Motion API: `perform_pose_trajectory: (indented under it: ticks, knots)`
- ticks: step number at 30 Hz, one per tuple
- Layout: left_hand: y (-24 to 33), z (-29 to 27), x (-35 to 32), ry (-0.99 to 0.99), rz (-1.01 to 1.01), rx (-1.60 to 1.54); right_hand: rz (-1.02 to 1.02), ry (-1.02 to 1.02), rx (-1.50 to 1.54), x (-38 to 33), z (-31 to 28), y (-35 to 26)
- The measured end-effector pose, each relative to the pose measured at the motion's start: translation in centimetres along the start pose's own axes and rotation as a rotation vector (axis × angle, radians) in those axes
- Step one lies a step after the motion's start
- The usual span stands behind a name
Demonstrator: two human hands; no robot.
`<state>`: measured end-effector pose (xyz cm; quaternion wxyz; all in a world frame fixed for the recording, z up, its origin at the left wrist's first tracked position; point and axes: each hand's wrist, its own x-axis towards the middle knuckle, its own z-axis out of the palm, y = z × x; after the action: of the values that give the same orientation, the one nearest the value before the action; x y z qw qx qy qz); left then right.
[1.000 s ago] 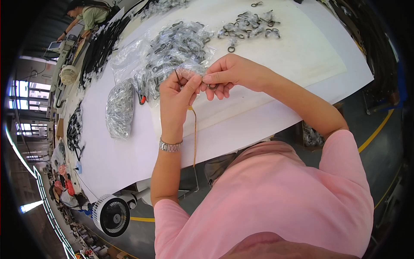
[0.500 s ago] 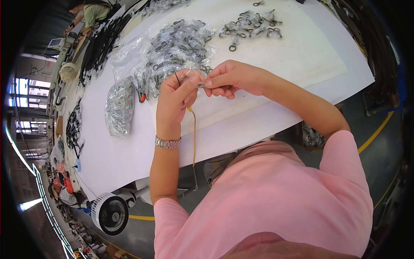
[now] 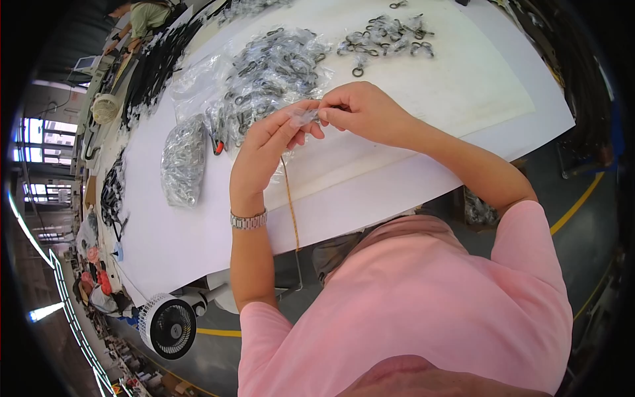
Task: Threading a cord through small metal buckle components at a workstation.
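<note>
A small crumpled clear plastic wrapper [image 3: 304,118] stretches between my two hands above the near side of the pile. My left hand [image 3: 268,142], with a metal watch band on its wrist, has its fingers closed around the left end of the wrapper. The right end is pinched between thumb and fingers of my right hand [image 3: 364,111]; a bit of something dark shows at those fingers. What is inside the wrapper is hard to make out. An orange-yellow cord [image 3: 290,192] hangs from below my left hand over the table's near edge; its upper end is hidden.
Plastic-wrapped dark metal rings form a large pile [image 3: 274,63] beyond my hands. A smaller group of ringed metal pieces [image 3: 387,38] lies far right. Left are a filled clear bag [image 3: 184,162] and a red-handled tool [image 3: 219,147]. A fan [image 3: 173,327] stands near left.
My left hand has turned and its fingers have loosened; the dark pointed thing that stuck out of it no longer shows. More of the wrapper is visible. The cord has swung slightly left.
</note>
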<state>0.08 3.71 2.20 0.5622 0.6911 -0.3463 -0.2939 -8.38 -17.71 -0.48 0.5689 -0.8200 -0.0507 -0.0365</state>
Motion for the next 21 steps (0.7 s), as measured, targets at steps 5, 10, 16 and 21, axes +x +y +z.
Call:
perform_pose_trajectory:
  ticks: [5, 10, 16, 21]
  knots:
    - [-0.5, 2.5, -0.1, 0.075, -0.012, 0.048, -0.095, 0.129, -0.103, 0.0, 1.0, 0.6]
    - [-0.8, 4.1, 0.4, 0.228, 0.026, 0.12, -0.077, 0.163, -0.032, -0.2, 1.2, 0.5]
    - [-3.4, 4.1, 0.7, 0.464, 0.326, 0.528, 0.009, 0.063, 0.116, -0.1, 2.0, 0.3]
    - [-3.2, 3.5, 0.8, 0.397, 0.233, 0.447, 0.022, 0.098, 0.138, -0.3, 2.6, 0.6]
